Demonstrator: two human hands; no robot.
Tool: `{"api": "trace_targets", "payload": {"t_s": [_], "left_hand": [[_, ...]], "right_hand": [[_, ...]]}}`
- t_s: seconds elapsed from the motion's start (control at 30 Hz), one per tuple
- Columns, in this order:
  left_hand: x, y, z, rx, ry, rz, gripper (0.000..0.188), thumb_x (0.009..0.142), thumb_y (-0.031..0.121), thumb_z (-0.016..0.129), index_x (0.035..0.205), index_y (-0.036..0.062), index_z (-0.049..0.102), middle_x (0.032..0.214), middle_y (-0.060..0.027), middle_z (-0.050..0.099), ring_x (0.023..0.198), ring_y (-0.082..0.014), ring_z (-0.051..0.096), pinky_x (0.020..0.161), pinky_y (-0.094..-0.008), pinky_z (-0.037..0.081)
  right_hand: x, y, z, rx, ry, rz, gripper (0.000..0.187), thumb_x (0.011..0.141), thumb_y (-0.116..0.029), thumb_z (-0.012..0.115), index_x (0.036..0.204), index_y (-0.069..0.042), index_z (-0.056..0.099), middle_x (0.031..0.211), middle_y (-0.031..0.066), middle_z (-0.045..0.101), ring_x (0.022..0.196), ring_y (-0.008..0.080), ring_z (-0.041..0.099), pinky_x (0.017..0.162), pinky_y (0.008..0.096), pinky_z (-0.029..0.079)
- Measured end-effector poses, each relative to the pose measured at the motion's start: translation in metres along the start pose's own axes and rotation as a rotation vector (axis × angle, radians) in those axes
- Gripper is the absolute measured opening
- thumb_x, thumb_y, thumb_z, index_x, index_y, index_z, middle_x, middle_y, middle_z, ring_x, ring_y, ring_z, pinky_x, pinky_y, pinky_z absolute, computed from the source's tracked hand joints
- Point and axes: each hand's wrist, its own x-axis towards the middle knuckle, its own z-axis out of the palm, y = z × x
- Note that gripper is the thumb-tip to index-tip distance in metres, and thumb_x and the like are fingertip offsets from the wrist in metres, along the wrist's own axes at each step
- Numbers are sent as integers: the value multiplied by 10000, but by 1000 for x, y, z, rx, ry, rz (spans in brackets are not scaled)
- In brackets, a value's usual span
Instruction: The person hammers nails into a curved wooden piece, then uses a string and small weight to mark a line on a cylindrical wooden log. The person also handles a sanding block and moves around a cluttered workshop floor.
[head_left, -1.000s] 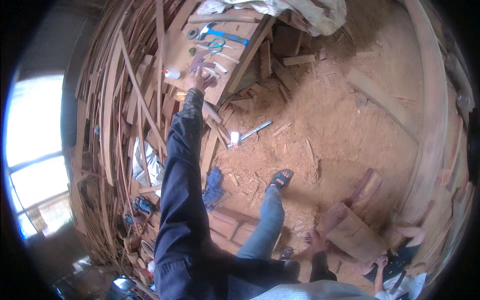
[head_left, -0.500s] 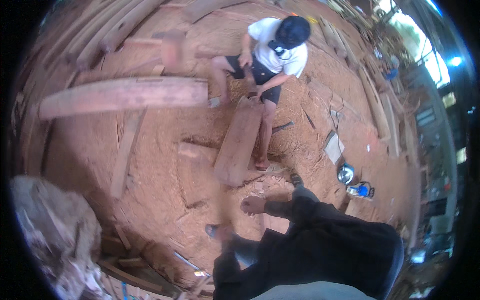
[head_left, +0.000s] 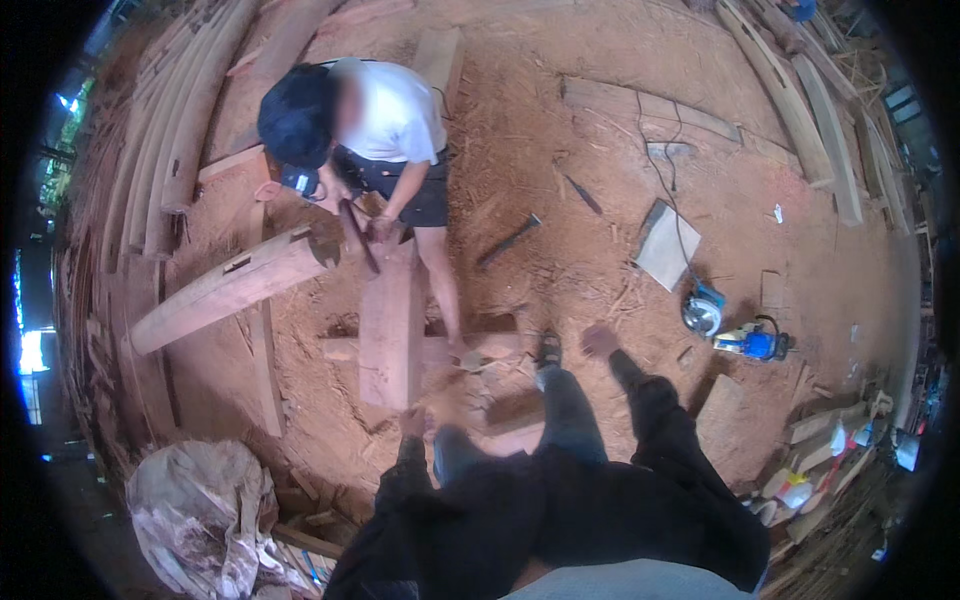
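My left hand (head_left: 414, 422) hangs beside my left knee, just below the near end of a squared timber beam (head_left: 392, 330). Its fingers are too smeared to read, and whether it touches the beam I cannot tell. My right hand (head_left: 602, 342) is out to the right of my right foot, above the chip-strewn ground. Its fingers appear loosely stretched, with nothing visible in them. At the beam's far end a co-worker (head_left: 395, 110) in a white shirt and dark cap bends over, gripping a long dark tool (head_left: 357, 236) whose kind is unclear.
A mortised timber (head_left: 240, 278) lies at left. A crosspiece (head_left: 480, 346) lies under the beam. At right are a circular saw (head_left: 703, 310) with a cord, a blue-and-white power tool (head_left: 752, 341) and a pale board (head_left: 668, 246). A crumpled sack (head_left: 205, 510) sits lower left.
My view has swung to the right. My hands have moved apart, the right one outward to the right. The co-worker, seated before, now leans forward over the beam's far end.
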Motion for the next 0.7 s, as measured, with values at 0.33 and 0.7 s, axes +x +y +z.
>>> {"api": "trace_targets", "payload": {"t_s": [0.33, 0.7], "left_hand": [[84, 206, 223, 203, -141, 58, 350, 997, 304, 689, 1152, -8, 650, 905, -127, 732, 739, -233, 732, 600, -373, 610], [236, 382, 249, 230, -227, 49, 229, 1052, 220, 581, 1129, 13, 640, 963, -88, 723, 819, -175, 689, 679, -332, 564]], "right_hand": [[-60, -137, -312, -305, 701, 52, 245, 984, -298, 603, 992, -66, 680, 839, 95, 660, 695, 241, 647, 575, 417, 523], [140, -441, -186, -357, -96, 92, 247, 1031, -273, 625, 1174, -73, 648, 950, 57, 680, 798, 158, 648, 693, 313, 529]]}}
